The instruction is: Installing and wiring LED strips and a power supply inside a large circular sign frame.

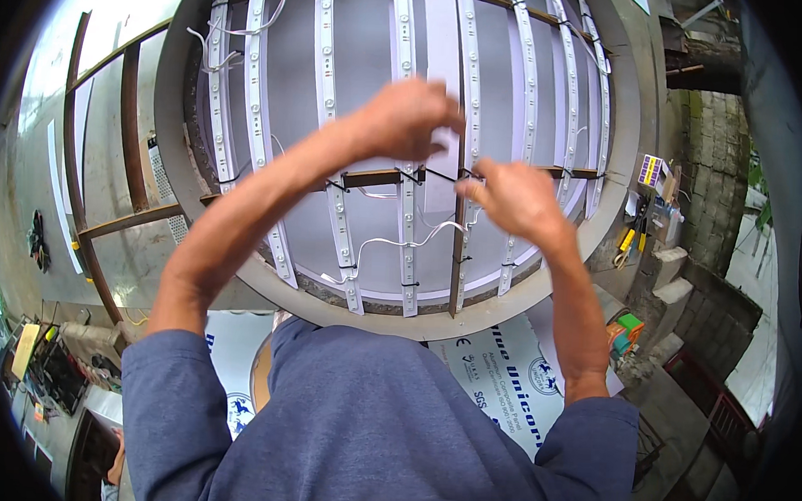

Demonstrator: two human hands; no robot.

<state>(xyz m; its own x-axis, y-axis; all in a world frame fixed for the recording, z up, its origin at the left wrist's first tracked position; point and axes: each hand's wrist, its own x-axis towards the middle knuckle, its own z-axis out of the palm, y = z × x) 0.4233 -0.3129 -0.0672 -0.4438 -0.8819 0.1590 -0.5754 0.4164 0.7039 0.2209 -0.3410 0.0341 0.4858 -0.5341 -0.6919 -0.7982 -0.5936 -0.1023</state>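
Shirt [376,411]: blue-grey, closest, as I lean over the round frame [626,126].
Right hand [520,197]: fingers bunched at the crossbar [373,178], beside a black tie [442,175]; whether they pinch it, I cannot tell.
Left hand [411,121]: farther, blurred, fingers curled; grip unclear.
LED strips [326,77]: bound across the crossbar, probably for even spacing.
Yellow-handled tool [628,242]: right, outside the rim, perhaps for easy reach.
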